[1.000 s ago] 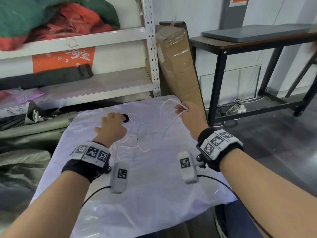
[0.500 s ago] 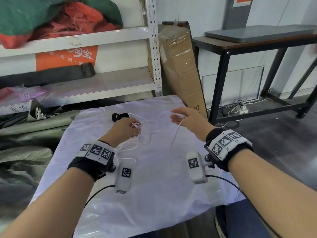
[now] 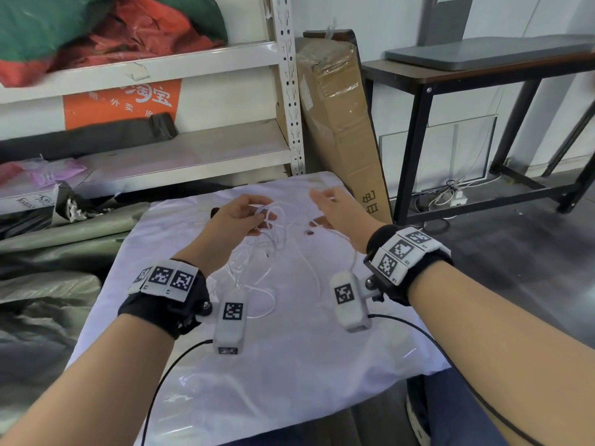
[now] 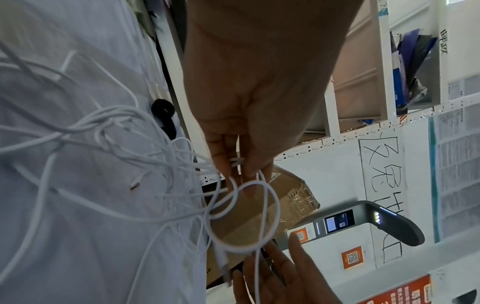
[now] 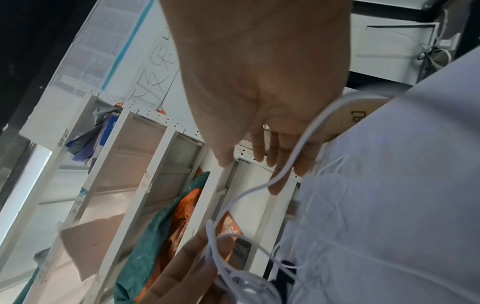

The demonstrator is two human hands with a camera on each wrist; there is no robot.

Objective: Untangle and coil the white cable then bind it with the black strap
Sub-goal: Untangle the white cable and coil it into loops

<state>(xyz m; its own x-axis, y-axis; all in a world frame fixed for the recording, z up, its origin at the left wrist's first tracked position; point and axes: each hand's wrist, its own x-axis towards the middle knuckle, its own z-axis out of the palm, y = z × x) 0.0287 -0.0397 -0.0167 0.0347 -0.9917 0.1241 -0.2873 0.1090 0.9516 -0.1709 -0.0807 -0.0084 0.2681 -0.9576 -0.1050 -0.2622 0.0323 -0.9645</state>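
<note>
The thin white cable lies in a loose tangle on the white sheet. My left hand is raised above the sheet, and its thumb and fingers pinch a few strands with a small loop hanging below. My right hand hovers just to the right, fingers spread and straight. One cable strand runs loosely across them. The black strap lies curled on the sheet beyond the tangle, mostly hidden behind my left hand in the head view.
A tall cardboard box leans behind the sheet's far right corner. A metal shelf rack stands behind it. Grey-green tarps lie to the left, and a black table stands to the right.
My left hand left the strap, gathered cable strands and lifted them toward the right hand. My right hand released its pinch on the cable and spread its fingers.
</note>
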